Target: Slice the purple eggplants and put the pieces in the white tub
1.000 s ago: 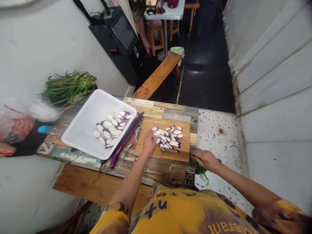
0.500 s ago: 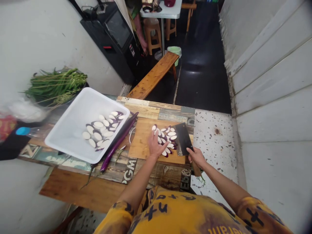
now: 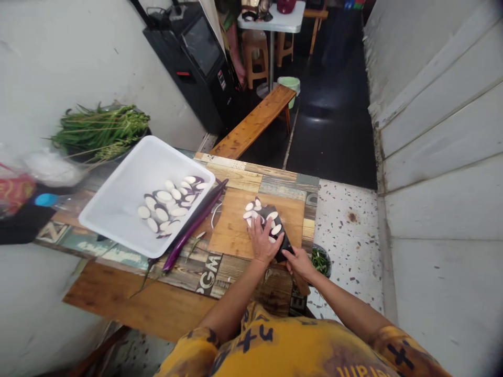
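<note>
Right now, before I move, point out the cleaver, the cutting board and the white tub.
Cleaver [image 3: 284,235]: head view, on the dark blade.
Cutting board [image 3: 231,225]: head view, on bare wood at its left side.
White tub [image 3: 121,188]: head view, on its bare inside.

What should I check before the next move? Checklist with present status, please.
1. Right hand gripping the cleaver: ok, closed around it where the handle meets the blade.
2. Left hand steadying the slices: ok, spread over them at the blade.
3. Left fingertips away from the cutting edge: cannot tell, slices and hand hide the contact.
4. All board slices on the blade: not ok, several lie on the board beyond it.
5. White tub has room: ok, its slices cover only part of the floor.
6. Nothing between board and tub: not ok, whole eggplants lie there.
</note>
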The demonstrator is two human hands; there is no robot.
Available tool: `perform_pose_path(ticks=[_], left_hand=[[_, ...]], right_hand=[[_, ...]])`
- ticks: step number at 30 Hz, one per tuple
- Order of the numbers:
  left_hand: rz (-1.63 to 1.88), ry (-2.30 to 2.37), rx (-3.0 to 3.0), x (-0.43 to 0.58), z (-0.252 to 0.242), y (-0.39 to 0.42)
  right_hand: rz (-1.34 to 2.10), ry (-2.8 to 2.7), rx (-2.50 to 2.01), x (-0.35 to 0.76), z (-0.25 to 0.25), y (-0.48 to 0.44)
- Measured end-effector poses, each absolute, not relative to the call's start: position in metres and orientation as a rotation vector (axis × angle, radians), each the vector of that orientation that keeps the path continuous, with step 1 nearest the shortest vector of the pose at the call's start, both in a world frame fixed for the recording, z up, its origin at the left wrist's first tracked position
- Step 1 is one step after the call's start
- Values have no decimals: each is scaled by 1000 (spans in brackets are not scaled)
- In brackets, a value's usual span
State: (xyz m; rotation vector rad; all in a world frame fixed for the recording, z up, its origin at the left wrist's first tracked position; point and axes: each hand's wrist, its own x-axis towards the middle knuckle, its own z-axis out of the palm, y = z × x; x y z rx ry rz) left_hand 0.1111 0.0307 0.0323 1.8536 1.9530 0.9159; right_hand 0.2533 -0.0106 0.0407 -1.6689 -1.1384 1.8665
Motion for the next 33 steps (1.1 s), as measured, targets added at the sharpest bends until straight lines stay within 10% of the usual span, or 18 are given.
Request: perform_pose_path(ticks=[21,33], left_hand=[[1612,1972,1587,-118,168,106],[1861,1863,1036,-188,130,138]], right_hand=[[1077,-2345,-1454,25,239,99],[780,-2652,-1441,-59,217,108]])
